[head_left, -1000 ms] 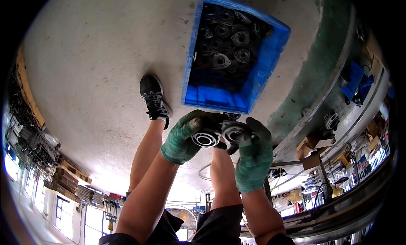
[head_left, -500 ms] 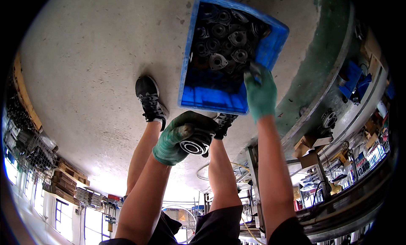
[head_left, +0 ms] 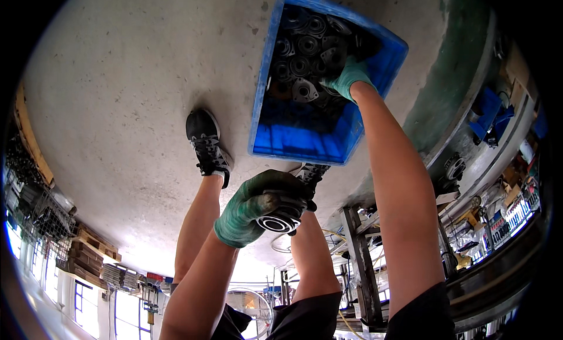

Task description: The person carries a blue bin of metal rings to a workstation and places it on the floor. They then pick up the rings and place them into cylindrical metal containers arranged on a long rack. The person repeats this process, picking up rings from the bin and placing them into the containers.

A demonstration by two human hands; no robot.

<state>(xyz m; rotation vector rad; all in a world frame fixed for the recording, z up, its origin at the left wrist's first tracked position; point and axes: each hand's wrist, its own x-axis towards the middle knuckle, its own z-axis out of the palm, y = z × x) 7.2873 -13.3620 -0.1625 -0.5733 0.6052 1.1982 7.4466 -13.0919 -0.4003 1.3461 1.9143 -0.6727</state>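
Observation:
My left hand, in a green glove with a darkened grip, is closed around round metal bearing parts with pale rings on the end face. They look stacked, but how many I cannot make out. Beyond them, a blue plastic crate on the floor holds many dark flanged bearing units. My right hand, gloved in green, reaches over the crate's right side and down among these units. Its thumb points left; the other fingers are lost in shadow, so any grip is hidden.
My shoe stands left of the crate, the other behind my left hand. A metal frame rises at lower right beside a long machine bench. Wooden pallets stand at far left, a fan at the bottom.
My right hand has moved from the crate's near right corner farther in, among the bearing units. My left hand, still gripping its parts, has shifted slightly right and toward me.

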